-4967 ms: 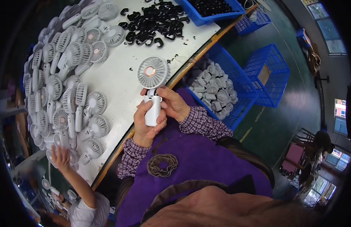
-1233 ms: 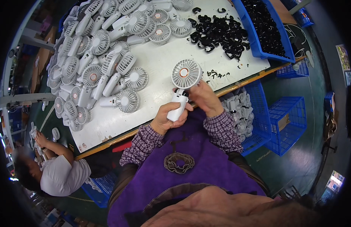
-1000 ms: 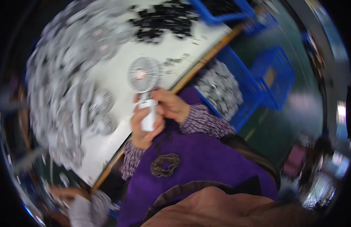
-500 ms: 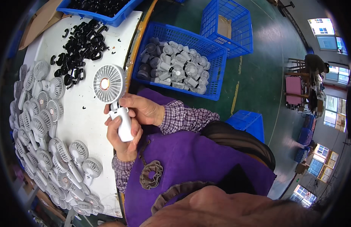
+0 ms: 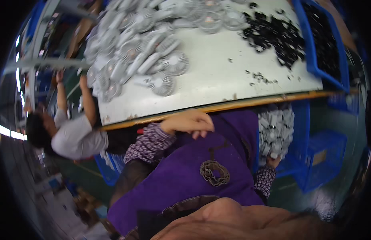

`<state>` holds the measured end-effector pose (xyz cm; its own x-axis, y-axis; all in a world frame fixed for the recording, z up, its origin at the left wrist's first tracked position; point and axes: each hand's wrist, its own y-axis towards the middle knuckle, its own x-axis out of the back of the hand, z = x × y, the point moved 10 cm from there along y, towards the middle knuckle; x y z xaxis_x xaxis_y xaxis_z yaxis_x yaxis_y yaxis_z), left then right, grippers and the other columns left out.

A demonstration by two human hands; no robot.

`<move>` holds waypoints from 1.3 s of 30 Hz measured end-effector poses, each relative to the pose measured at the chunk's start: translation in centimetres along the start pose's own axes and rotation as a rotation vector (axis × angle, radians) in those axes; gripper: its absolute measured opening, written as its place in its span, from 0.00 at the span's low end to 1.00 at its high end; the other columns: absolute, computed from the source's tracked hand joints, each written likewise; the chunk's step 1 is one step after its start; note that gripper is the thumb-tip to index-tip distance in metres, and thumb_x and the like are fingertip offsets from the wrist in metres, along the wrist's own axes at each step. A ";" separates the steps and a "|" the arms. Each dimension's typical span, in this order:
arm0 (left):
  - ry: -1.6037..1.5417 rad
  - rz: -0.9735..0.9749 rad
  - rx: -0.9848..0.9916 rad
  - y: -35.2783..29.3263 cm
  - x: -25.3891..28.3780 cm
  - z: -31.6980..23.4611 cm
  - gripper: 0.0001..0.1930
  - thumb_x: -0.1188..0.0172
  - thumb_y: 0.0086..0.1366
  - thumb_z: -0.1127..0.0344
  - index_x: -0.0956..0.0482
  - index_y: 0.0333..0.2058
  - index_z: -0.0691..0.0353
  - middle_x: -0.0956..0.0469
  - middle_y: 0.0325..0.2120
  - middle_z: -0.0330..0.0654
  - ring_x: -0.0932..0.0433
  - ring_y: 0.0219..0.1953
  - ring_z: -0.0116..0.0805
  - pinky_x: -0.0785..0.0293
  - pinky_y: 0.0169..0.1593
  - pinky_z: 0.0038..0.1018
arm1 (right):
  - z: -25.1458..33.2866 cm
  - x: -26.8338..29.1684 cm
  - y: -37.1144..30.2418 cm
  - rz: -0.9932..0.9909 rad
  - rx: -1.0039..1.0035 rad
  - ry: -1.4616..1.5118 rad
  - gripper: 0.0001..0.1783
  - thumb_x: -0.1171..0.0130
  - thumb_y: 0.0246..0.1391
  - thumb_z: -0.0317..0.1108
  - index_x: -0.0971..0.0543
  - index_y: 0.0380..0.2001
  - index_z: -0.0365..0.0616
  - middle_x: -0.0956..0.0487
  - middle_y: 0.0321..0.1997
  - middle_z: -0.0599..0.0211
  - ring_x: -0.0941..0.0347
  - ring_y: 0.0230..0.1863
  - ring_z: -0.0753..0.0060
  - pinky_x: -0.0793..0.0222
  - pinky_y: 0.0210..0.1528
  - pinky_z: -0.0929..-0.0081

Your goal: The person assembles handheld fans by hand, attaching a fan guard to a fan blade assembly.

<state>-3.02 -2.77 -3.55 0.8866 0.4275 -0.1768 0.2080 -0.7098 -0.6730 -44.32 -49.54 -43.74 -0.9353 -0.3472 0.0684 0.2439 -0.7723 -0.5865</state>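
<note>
My left hand hovers over the purple apron beside the table edge, fingers loosely bent and a little apart, with nothing in them. Far to the right, my right hand reaches down to the near end of a blue crate full of white handheld fans. Its fingertips touch a white piece there, but blur and small size hide whether they grip it. More white handheld fans lie heaped on the white table, beyond my left hand.
Small black plastic parts are spread on the table's right side, near a blue tray of similar parts. Another blue crate stands on the floor at right. At left, a co-worker reaches forward beside metal framing.
The view has swung left. My hands, which together held a white handheld fan, are now apart: the right went down to the crate, and the left stayed near the table edge without the fan.
</note>
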 end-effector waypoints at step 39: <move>-0.518 -0.642 -0.427 -0.2 8.8 1.2 0.16 0.41 0.62 0.57 0.24 0.27 0.67 0.25 0.15 0.42 0.25 0.15 0.30 0.27 0.21 0.24 | 31.6 -54.7 -34.3 0.943 0.783 -0.317 0.15 0.41 0.53 0.34 0.24 0.44 0.40 0.27 0.33 0.67 0.29 0.30 0.78 0.32 0.34 0.78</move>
<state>4.27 1.78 -5.80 0.2748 0.9336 -0.2299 0.8205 -0.3523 -0.4501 6.63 -20.88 -1.88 -0.2405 -0.9607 0.1388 0.9675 -0.2259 0.1134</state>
